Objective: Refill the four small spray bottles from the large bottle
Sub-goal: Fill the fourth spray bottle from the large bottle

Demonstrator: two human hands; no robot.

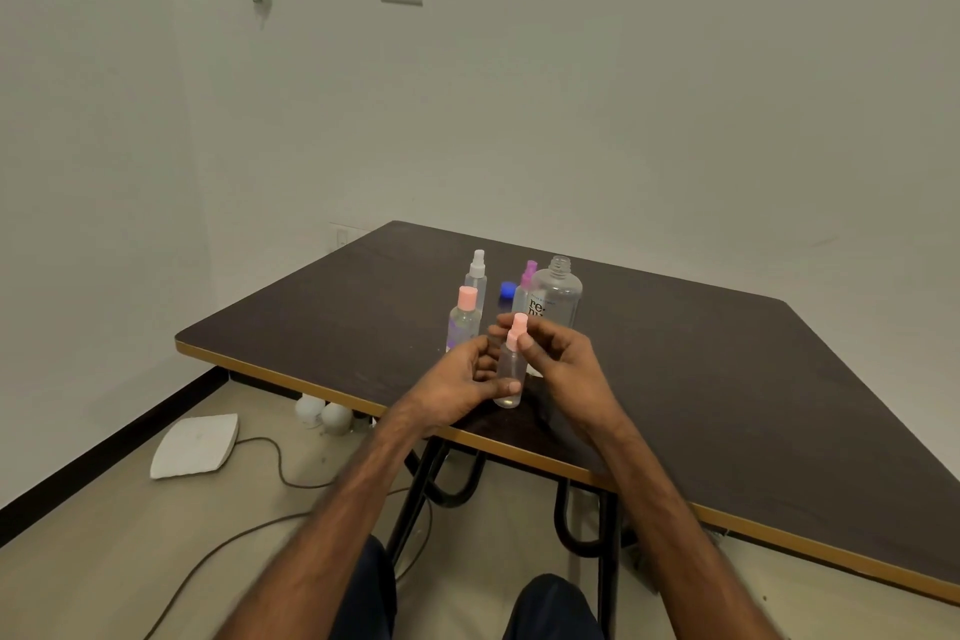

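Small clear plastic spray bottle (pixel 508 374) is standing upright between my two sets of fingers, over the near edge of the dark brown worktop (pixel 675 379); whether its base is touching the surface I cannot tell. My left hand (pixel 457 377) is curling round the lower body, the thumb lying across the front wall. The fingers of my right hand (pixel 561 359) are pinching its pink pump cap (pixel 518 330) from the side. It is looking nearly empty, so I am judging it as waiting for its refill.

I am expecting it to handle light and thin-walled, giving under a hard squeeze and turning slippery once wet. The best hold is mid-body with the left fingers and the collar of the cap, not the nozzle, with the right.

Just beyond my right fingers the large clear plastic bottle with black lettering (pixel 556 299) is standing with its neck open, a magenta-topped sprayer (pixel 525 283) beside it and a blue cap (pixel 507 290) lying further back. Beyond my left fingers a pink-capped bottle (pixel 464 322) and a white-topped sprayer (pixel 478 278) are standing.
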